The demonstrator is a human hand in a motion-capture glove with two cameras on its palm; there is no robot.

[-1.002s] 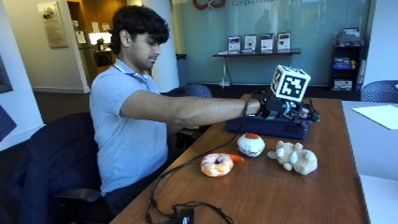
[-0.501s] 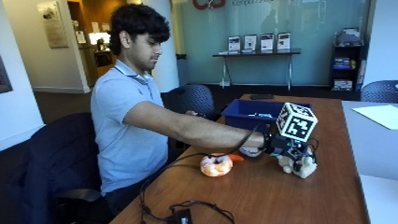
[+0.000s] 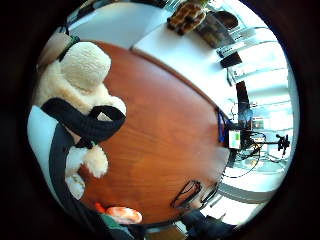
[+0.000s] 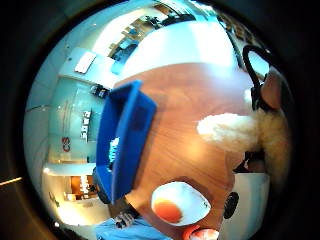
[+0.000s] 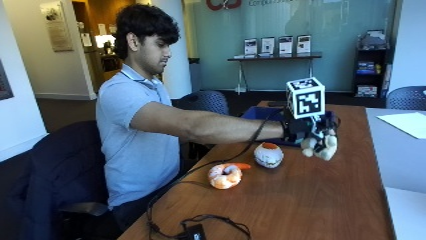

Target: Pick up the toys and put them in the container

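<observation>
Wooden table (image 5: 313, 200), glass-walled room behind.

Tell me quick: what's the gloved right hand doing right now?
Right hand: holding the cream plush toy, lifted off the table.

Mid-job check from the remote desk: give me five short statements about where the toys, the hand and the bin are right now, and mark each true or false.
1. The gloved right hand holds the cream plush toy lifted off the table. True.
2. The white egg toy is already in the blue container. False: it sits on the table, in front of the container.
3. The orange shrimp toy lies on the table near the egg toy. True.
4. The blue container stands on the floor beside the chair. False: it stands on the table, beyond the hand.
5. The person's bare hand holds the shrimp toy. False: nothing touches the shrimp toy.
</observation>
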